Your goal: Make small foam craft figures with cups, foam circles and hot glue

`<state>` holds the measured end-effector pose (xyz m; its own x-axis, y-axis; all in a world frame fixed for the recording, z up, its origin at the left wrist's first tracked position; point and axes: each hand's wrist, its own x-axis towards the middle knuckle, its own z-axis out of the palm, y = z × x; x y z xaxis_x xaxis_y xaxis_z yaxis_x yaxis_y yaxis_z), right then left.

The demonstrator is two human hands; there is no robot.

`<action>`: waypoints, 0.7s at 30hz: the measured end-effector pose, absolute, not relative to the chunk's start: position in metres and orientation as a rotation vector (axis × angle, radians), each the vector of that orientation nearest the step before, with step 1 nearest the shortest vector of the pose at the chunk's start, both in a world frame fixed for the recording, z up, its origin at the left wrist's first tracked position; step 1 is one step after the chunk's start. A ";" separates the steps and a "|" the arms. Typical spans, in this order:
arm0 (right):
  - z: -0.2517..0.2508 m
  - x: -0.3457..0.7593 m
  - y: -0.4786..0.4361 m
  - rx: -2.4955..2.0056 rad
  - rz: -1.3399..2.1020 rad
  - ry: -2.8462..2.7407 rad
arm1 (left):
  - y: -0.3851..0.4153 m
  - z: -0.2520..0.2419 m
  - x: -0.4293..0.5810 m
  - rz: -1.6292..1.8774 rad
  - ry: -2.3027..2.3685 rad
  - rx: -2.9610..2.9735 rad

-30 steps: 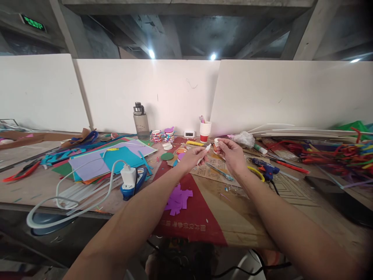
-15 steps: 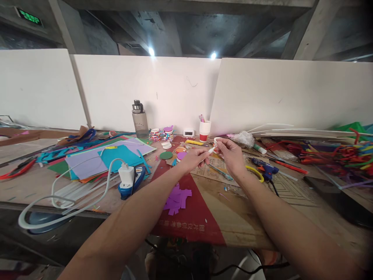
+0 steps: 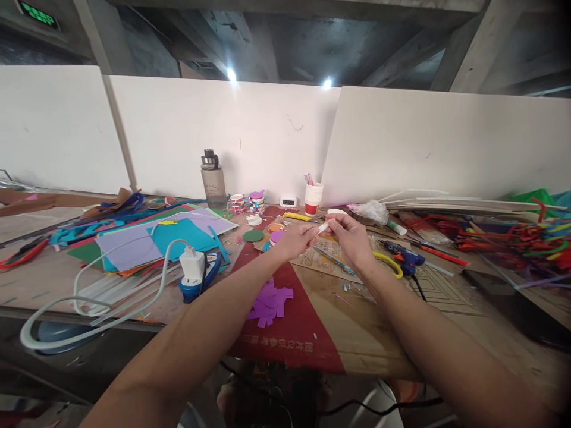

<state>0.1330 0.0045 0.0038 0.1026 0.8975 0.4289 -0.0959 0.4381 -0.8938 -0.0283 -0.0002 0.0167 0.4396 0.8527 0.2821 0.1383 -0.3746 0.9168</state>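
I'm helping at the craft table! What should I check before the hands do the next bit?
1. Left hand has hold of the small white tube: ok.
2. Right hand has a firm grip: cannot tell, its fingertips are partly hidden.
3. Cardboard is free of scraps: not ok, purple paper pieces lie on it.
4. Blue glue gun is apart from both hands: ok.
5. Glue gun is cool: cannot tell from a picture.
6. Water bottle is upright with its lid on: ok.
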 end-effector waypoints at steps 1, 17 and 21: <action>0.004 0.133 0.004 -0.815 0.894 -1.243 | -0.001 0.017 -0.029 1.000 0.842 1.786; 0.006 0.121 -0.004 -0.799 0.873 -1.117 | 0.000 0.010 -0.021 1.032 0.818 1.694; -0.003 0.119 -0.003 -0.903 0.937 -1.259 | -0.002 0.006 -0.023 1.112 0.815 1.591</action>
<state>0.1187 -0.0026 -0.0031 0.0699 0.9319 0.3558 -0.0732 0.3606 -0.9299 -0.0229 -0.0017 0.0062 0.3528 0.8962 0.2692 -0.0130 -0.2830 0.9590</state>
